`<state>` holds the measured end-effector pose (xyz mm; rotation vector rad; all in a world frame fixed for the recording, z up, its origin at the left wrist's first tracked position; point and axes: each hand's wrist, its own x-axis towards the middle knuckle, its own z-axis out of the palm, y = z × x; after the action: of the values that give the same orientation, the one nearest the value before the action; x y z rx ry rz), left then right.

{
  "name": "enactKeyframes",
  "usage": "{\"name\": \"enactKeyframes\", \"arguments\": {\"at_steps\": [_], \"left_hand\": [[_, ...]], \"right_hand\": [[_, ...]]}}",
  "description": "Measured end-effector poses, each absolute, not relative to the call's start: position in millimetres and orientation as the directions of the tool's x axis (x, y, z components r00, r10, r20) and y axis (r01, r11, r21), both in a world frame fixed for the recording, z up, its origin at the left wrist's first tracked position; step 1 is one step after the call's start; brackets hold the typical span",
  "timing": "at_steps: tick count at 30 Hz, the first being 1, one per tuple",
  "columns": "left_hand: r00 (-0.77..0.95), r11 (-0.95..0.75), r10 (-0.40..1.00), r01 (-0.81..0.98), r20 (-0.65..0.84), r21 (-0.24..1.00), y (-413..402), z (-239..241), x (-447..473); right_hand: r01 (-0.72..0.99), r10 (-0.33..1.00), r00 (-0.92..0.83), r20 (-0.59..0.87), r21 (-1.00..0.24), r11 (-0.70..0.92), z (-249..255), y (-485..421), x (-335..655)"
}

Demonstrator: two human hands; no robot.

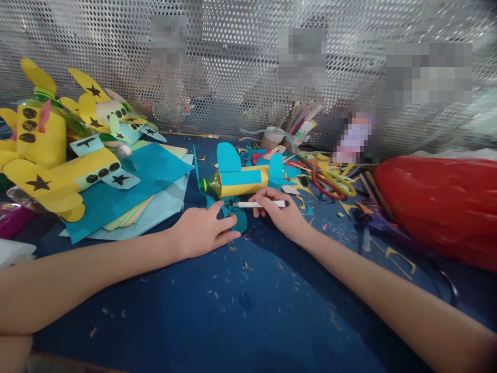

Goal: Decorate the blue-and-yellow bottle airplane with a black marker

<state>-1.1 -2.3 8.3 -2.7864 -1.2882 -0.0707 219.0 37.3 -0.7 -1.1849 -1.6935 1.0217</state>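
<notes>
Marker (254,204) pinched in right hand (280,211) at frame center; left hand (204,228), fingers spread, rests on blue wing (241,221) below bottle plane (242,178).

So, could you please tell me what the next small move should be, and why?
Probably a short stroke of the pen on the blue paper: the right hand holds its tip at dark lines there, while the left hand rests on the paper.

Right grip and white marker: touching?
Touching. The head view shows the right grip holding the white marker, its barrel against the fingers.
</notes>
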Motion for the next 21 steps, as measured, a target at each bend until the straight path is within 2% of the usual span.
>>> {"name": "enactKeyframes", "arguments": {"at_steps": [21], "left_hand": [[0.654,-0.651,0.752,0.757,0.084,-0.058,-1.8,6.1,-1.9]], "right_hand": [[0.310,0.964,-0.211,0.161,-0.924,0.222,0.0,37.2,218.2]]}}
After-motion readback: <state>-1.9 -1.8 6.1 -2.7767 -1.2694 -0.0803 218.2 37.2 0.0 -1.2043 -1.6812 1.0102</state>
